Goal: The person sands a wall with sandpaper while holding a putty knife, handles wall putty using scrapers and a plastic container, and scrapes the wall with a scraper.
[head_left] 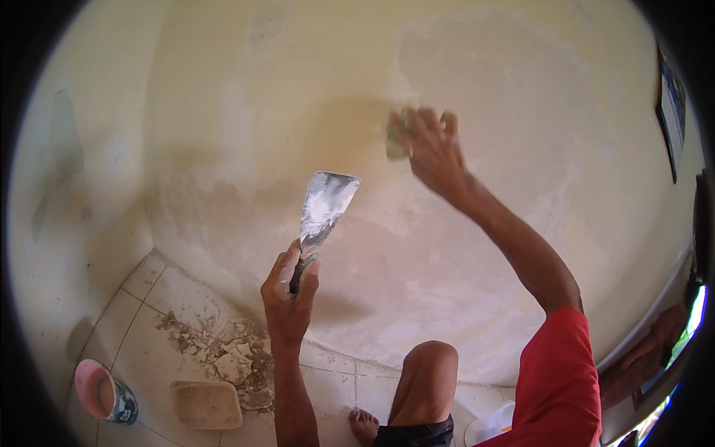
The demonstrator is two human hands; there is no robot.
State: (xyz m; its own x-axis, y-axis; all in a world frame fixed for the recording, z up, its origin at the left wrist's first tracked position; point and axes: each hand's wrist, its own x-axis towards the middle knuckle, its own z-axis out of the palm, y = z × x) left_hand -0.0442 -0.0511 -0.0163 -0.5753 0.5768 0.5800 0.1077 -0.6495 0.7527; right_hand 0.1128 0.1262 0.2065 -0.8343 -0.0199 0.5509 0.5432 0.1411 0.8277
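Note:
My left hand (289, 294) is wrapped round the handle of a putty knife (328, 203), its wide blade pointing up and smeared with white filler. The blade stands in front of the wall (506, 97); whether it touches cannot be told. Higher and to the right, my right hand (438, 149) is closed on a greenish sponge-like pad (395, 143), held at or very near the wall. Motion blurs these fingers, and they partly cover the pad. Around both hands the yellowish wall carries large pale, patchy areas.
On the tiled floor lies a heap of broken plaster flakes (234, 363). Beside it are a shallow tan tray (206, 405) and a pink-lined tub (100, 391). A white bucket (491, 425) stands near my bent knee (432, 365). A dark framed picture (671, 112) hangs at the right.

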